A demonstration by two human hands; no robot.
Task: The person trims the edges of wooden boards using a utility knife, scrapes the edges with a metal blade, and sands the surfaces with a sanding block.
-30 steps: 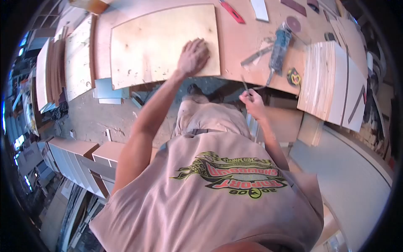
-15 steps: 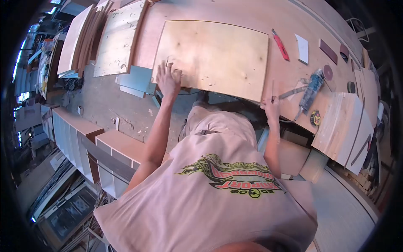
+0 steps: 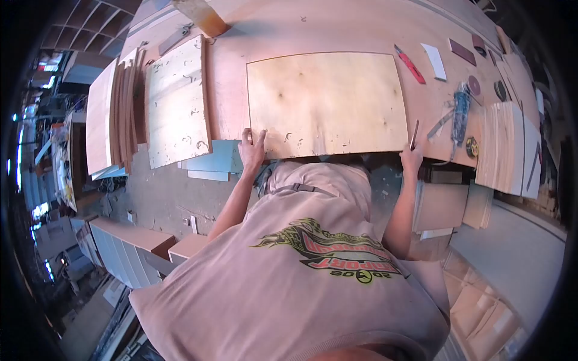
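Note:
A pale plywood panel (image 3: 328,99) lies flat along the front edge of the workbench. My left hand (image 3: 251,153) is at its front left corner, thumb and fingers apart, the fingertips touching the panel. Beside the front right corner, my right hand (image 3: 412,159) is closed around a thin pencil-like tool (image 3: 414,133) that points away from me; its exact kind is too small to tell. A red utility knife (image 3: 410,64) and a white strip (image 3: 433,61) lie right of the panel.
A blue power tool (image 3: 460,114) and a tape measure (image 3: 472,147) lie on the right, near stacked boards (image 3: 503,144). On the left stand another plywood board (image 3: 177,105) and upright panels (image 3: 111,117). A container with orange-brown contents (image 3: 208,19) is at the back.
My left hand has moved from the panel's surface to its front left corner. My right hand still holds the thin tool. The view has turned and shifted, showing more of the bench's back.

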